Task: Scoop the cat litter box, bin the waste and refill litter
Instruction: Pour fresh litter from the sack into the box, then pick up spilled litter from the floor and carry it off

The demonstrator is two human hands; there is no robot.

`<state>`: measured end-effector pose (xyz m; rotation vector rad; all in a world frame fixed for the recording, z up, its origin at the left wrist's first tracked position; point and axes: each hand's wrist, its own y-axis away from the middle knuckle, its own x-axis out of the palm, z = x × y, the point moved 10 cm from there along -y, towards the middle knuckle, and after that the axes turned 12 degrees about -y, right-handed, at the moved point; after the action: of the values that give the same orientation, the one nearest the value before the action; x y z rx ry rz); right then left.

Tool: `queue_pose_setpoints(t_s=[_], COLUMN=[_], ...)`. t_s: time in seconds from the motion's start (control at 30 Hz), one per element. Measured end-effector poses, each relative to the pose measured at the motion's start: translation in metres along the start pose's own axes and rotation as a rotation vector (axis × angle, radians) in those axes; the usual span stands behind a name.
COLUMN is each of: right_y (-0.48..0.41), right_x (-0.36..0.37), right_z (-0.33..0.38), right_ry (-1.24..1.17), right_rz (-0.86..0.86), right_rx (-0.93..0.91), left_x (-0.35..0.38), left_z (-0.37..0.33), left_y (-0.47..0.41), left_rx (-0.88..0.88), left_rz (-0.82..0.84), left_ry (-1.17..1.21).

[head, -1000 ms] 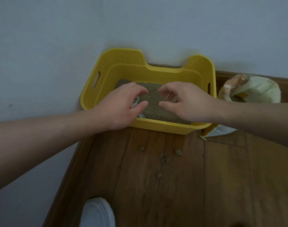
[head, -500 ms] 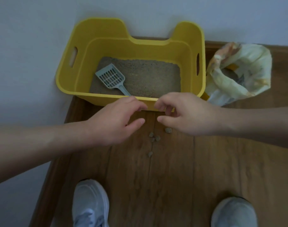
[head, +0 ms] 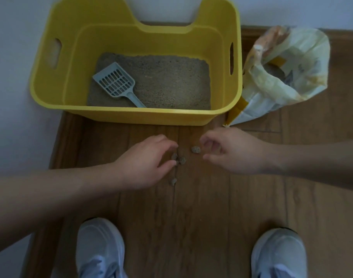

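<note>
Grey litter clumps [head: 181, 160] on wooden floor [head: 201, 207] lie between both half-curled, empty hands: left [head: 145, 163], right [head: 229, 151].

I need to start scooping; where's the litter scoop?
In the head view, the scoop lies on the litter at the yellow box's left side.

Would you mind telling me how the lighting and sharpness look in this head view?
Head view: dim and flat, no glare; the scoop and clumps are fairly sharp; wide-angle bowing bends the yellow box; both shoes are soft.
</note>
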<state>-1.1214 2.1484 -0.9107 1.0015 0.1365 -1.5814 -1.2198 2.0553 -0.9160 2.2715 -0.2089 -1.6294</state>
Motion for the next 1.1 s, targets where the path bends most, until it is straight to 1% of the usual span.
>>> queue_pose_setpoints(t_s=[0.17, 0.4, 0.6, 0.73, 0.93, 1.1], right_y=[-0.019, -0.039, -0.055, -0.06, -0.066, -0.068], right_x=[0.018, 0.038, 0.051, 0.056, 0.058, 0.048], right_z=[-0.019, -0.053, -0.059, -0.059, -0.059, -0.055], right_ry=[0.024, -0.073, -0.11, -0.096, -0.049, -0.076], right_rz=[0.026, 0.052, 0.062, 0.079, 0.049, -0.019], right_rx=[0.029, 0.116, 0.069, 0.036, 0.02, 0.018], left_x=[0.02, 0.051, 0.071, 0.076, 0.077, 0.068], left_z=[0.003, 0.021, 0.024, 0.021, 0.021, 0.029], left_y=[-0.02, -0.046, -0.062, -0.068, -0.069, -0.061], left_rx=[0.002, -0.005, 0.024, 0.024, 0.009, -0.049], left_rz=[0.034, 0.181, 0.258, 0.236, 0.237, 0.194], left_ry=[-0.037, -0.082, -0.077, -0.1, -0.088, -0.004])
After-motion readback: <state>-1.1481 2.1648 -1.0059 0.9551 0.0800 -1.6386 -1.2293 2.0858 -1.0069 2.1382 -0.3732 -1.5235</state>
